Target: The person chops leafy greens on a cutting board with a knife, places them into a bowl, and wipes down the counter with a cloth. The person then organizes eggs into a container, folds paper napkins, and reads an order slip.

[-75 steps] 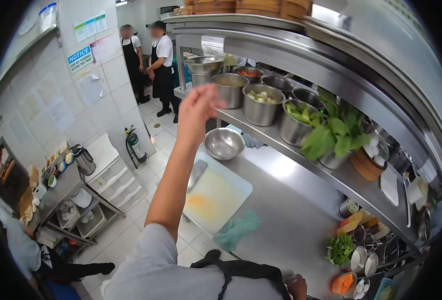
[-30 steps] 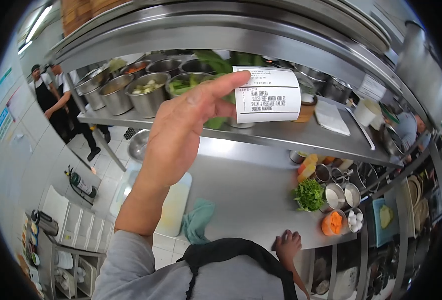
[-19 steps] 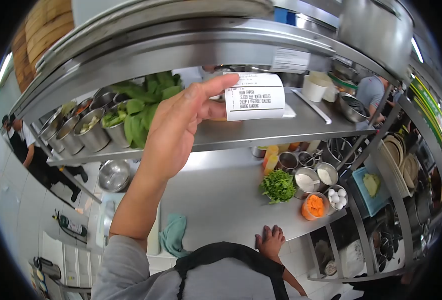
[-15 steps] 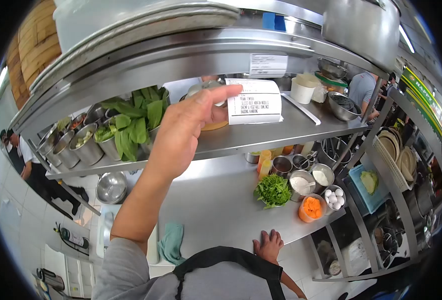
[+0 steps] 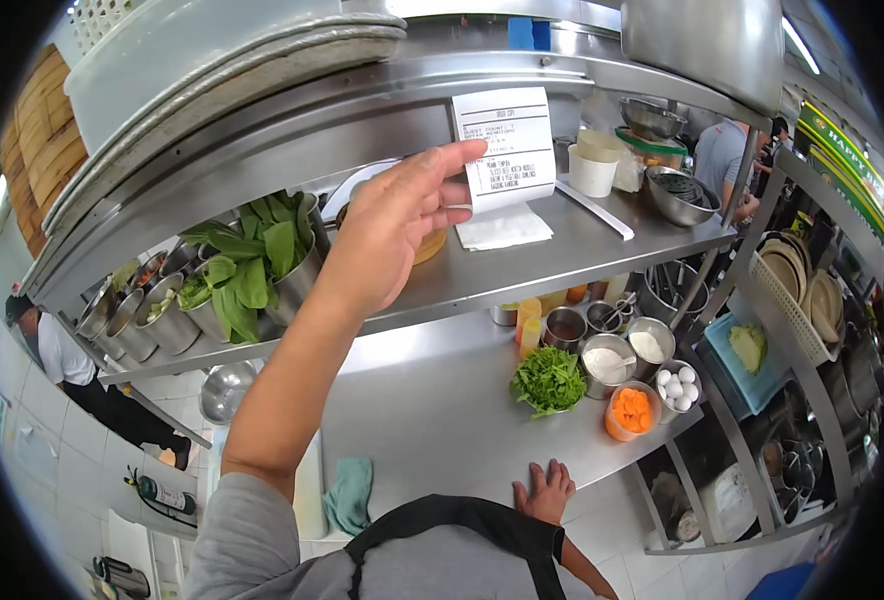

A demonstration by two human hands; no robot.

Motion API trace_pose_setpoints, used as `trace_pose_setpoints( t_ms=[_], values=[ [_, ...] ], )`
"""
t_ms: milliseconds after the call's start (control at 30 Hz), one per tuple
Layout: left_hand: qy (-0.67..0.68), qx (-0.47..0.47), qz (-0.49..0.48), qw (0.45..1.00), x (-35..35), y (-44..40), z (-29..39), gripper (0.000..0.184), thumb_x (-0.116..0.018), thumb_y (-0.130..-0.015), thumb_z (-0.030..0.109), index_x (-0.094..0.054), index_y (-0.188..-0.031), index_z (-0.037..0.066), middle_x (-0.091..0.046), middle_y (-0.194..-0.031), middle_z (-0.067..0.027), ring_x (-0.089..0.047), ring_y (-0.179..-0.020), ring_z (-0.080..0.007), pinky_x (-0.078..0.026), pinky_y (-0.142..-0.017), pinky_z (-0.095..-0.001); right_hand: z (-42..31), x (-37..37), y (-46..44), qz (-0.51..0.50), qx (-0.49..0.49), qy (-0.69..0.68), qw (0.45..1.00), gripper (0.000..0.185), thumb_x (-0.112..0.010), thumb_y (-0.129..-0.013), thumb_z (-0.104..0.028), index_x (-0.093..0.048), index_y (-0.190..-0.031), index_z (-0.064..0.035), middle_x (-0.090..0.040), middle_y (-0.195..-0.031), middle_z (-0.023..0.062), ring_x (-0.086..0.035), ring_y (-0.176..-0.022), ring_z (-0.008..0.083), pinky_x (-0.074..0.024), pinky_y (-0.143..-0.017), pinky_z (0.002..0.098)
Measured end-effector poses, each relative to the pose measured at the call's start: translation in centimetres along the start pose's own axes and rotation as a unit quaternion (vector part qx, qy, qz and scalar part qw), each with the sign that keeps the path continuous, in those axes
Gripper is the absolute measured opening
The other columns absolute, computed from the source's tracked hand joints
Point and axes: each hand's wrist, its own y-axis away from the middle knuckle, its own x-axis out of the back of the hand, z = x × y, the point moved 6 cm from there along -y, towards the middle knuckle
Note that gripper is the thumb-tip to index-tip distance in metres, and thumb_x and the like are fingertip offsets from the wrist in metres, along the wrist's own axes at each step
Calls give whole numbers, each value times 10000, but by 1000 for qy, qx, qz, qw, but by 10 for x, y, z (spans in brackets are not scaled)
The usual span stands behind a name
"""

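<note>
My left hand (image 5: 397, 215) is raised at the upper shelf, its fingers stretched out and apart. The tip of its index finger lies against the left edge of a white printed order ticket (image 5: 507, 145). This ticket hangs at the shelf's upper rail, its lower end curling forward. Below it, a white paper (image 5: 504, 228) lies on the steel shelf (image 5: 402, 292). Down at the counter's front edge, my right hand (image 5: 544, 492) rests flat with fingers spread, holding nothing. The counter (image 5: 432, 410) is bare steel beside it.
Leafy greens (image 5: 252, 255) fill a steel pot on the left shelf. Cut herbs (image 5: 549, 382), orange carrot pieces (image 5: 632, 410), eggs (image 5: 678, 388) and bottles stand at the counter's right. A green cloth (image 5: 348, 495) lies front left. A person (image 5: 72, 350) bends at far left.
The ticket, curled before, now hangs longer and shows its upper lines. My left hand's fingers have spread, the index still at the ticket's edge. My right hand stays on the counter edge.
</note>
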Motion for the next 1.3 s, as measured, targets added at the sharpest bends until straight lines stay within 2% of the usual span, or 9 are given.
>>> trace_pose_setpoints(
  t_ms=[400,700,1300],
  values=[
    [-3,8,-1,1000,-7,-8,-9,654,-426,-1153,468,-548,-1512,-65,-598,-1545,-161,-647,-1227,-245,-488,-1093,-420,-1,1,-3,-9,-11,8,1000,619,-759,-887,-518,-676,-1393,-171,-496,-1541,264,-373,-1487,447,-270,-1167,635],
    [-12,-9,12,1000,-6,-11,-6,645,-420,-1157,445,-517,-1530,-73,-556,-1590,-177,-644,-1263,-257,-500,-1088,-434,-1,2,-3,-8,-10,1,1000,617,-764,-884,-514,-678,-1389,-172,-507,-1528,267,-376,-1483,450,-276,-1161,632],
    [2,-18,-9,1000,-10,-13,-6,623,-495,-1137,373,-461,-1587,-57,-545,-1588,-147,-631,-1253,-208,-519,-1073,-416,-1,4,-3,-2,-4,-5,1000,607,-762,-892,-517,-683,-1383,-167,-499,-1535,260,-376,-1483,441,-275,-1163,620]
  ],
)
